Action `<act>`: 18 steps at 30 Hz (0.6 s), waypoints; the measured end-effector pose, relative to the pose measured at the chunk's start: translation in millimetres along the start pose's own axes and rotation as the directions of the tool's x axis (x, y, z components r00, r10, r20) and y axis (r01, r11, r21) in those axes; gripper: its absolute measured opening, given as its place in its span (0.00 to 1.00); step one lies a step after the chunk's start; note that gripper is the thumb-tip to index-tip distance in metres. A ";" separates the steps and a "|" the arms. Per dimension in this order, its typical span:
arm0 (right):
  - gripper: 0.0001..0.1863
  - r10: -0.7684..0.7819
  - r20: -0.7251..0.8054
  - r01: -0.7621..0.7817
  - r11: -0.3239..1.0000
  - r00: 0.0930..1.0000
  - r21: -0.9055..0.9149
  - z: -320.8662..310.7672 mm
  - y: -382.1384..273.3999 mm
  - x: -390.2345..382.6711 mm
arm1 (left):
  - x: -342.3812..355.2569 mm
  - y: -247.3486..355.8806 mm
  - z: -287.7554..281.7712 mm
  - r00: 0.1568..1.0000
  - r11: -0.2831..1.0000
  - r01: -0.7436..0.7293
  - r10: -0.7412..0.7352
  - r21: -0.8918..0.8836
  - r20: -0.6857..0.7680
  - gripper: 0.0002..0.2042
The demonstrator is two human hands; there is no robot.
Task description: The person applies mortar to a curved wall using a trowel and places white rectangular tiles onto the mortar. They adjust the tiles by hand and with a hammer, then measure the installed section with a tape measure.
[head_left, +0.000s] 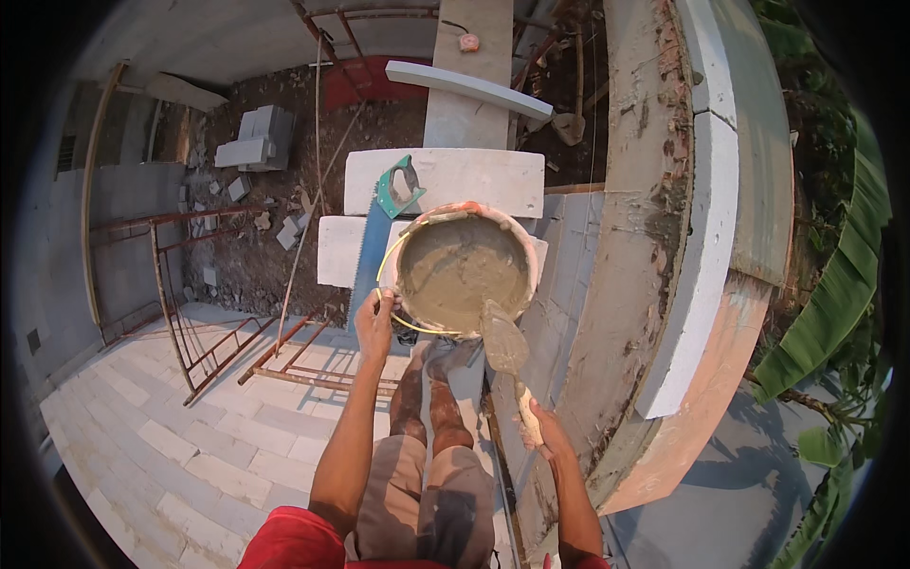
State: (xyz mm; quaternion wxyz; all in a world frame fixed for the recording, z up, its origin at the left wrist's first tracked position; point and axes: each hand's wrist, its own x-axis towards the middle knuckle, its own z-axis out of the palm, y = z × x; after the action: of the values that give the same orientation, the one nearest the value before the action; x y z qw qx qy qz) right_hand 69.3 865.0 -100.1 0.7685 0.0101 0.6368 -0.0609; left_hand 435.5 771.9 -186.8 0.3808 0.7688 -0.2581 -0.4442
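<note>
A round pale bucket (528, 266) full of wet grey-brown mortar (455, 270) sits in front of me on white lightweight blocks (441, 175). My left hand (374, 322) grips the yellow wire handle (384, 261) at the bucket's left side, fingers beside the rim. My right hand (545, 427) holds the handle of a mortar-coated trowel (504, 346), whose blade tip rests at the bucket's lower right edge, touching the mortar. A handsaw (374, 251) with a teal grip and blue blade lies on the blocks left of the bucket, its lower part partly hidden.
Rusty scaffold frames (190, 313) stand at left above a pale block surface (190, 427). A mortar-smeared wall top (626, 209) and white block course (706, 209) run along my right, with banana leaves (825, 284) beyond. A long white slab (469, 85) crosses a plank ahead; stacked blocks (261, 137) sit below.
</note>
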 end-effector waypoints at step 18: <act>0.28 -0.557 -0.328 -0.164 0.324 0.763 -0.932 -29.9 82.7 76.7 | 21.1 20.2 -10.0 0.998 0.973 -0.057 0.055 0.222 0.014 0.25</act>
State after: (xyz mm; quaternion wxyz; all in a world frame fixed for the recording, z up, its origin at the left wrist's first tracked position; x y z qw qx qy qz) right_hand 62.8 943.7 -186.0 0.3704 -0.4920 0.7572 0.2177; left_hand 453.1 748.4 -177.5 0.3038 0.7972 -0.3293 -0.4047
